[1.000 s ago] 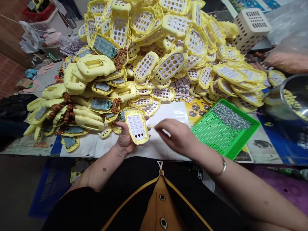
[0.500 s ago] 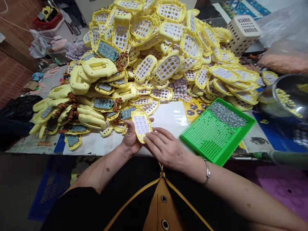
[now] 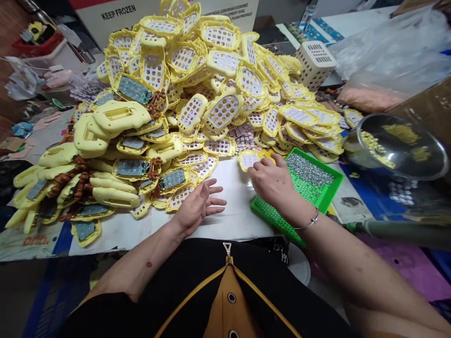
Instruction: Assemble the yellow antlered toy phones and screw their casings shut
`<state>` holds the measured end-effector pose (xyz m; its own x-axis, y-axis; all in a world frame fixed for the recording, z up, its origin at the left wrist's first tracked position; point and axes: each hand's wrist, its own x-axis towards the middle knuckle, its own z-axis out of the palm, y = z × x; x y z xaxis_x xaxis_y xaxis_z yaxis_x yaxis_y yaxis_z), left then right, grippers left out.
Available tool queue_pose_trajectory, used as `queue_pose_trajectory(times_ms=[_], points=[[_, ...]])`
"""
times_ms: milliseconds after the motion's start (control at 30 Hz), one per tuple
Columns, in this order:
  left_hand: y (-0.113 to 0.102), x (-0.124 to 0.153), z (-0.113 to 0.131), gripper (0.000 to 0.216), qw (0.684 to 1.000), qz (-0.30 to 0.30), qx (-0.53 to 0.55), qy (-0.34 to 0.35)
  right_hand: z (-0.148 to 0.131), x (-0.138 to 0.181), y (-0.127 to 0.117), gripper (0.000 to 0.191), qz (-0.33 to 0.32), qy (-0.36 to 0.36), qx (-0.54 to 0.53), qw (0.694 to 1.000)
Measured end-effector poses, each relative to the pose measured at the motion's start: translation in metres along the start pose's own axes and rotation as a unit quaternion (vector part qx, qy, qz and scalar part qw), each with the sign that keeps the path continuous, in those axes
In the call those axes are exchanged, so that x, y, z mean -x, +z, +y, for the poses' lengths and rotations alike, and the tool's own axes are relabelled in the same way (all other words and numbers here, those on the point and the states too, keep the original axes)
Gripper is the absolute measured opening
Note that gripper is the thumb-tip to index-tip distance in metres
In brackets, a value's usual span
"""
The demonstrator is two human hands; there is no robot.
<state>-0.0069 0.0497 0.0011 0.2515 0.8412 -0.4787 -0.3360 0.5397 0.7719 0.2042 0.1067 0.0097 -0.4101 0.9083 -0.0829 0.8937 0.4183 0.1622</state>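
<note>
A broad heap of yellow plastic shells with white perforated faces (image 3: 223,63) covers the far and left parts of the table. Behind it stands a pale cardboard box (image 3: 109,29) printed "KEEP FROZEN", and farther right, in smaller letters, "DONGSHAN ECONOMIC" and "FUJIAN PROVINCE"; the rest is covered or too small to read. Orange lettering (image 3: 36,241) at the near left table edge cannot be made out. At right sits a round, shiny metal bowl (image 3: 431,141) with small yellow pieces inside. Nearer the middle is a rectangular green plastic tray (image 3: 327,195), small silvery metal pieces (image 3: 310,170) massed at its far end. The left hand (image 3: 197,206) is empty, fingers spread, near the heap. The right hand (image 3: 271,180) has bent fingers at the near right edge of a yellow shell with a white keypad (image 3: 248,160); whether they grip it cannot be told.
</note>
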Motion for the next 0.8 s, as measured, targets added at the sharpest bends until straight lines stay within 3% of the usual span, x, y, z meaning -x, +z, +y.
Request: queue_pose_trajectory(times_ms=[133, 200, 233, 300, 367, 433, 467, 567, 800], points=[[-0.005, -0.004, 0.006, 0.052, 0.989, -0.003, -0.140, 0.040, 0.022, -0.014, 0.003, 0.020, -0.079, -0.016, -0.019, 0.997], [-0.001, -0.013, 0.014, 0.043, 0.940, -0.046, -0.314, 0.128, 0.031, -0.027, -0.001, 0.020, -0.091, -0.007, -0.031, 0.995], [0.004, -0.021, 0.019, 0.038, 0.887, -0.072, -0.417, 0.186, 0.034, -0.037, -0.003, 0.023, -0.086, 0.004, -0.035, 0.996], [0.019, -0.047, 0.029, 0.032, 0.734, -0.110, -0.605, 0.288, 0.041, -0.060, -0.007, 0.029, -0.063, 0.028, -0.039, 0.997], [0.036, -0.080, 0.037, 0.030, 0.595, -0.110, -0.732, 0.312, 0.044, -0.086, -0.007, 0.029, -0.045, 0.036, -0.046, 0.997], [0.049, -0.111, 0.043, 0.032, 0.498, -0.103, -0.811, 0.288, 0.046, -0.106, -0.002, 0.030, -0.038, 0.032, -0.053, 0.997], [0.054, -0.124, 0.046, 0.032, 0.469, -0.089, -0.834, 0.277, 0.047, -0.113, 0.001, 0.031, -0.036, 0.029, -0.055, 0.997], [0.055, -0.140, 0.051, 0.033, 0.442, -0.064, -0.858, 0.255, 0.052, -0.118, 0.011, 0.031, -0.033, 0.022, -0.056, 0.998], [0.032, -0.107, 0.058, 0.034, 0.426, 0.006, -0.885, 0.187, 0.063, -0.096, 0.016, 0.030, -0.036, 0.017, -0.061, 0.997]])
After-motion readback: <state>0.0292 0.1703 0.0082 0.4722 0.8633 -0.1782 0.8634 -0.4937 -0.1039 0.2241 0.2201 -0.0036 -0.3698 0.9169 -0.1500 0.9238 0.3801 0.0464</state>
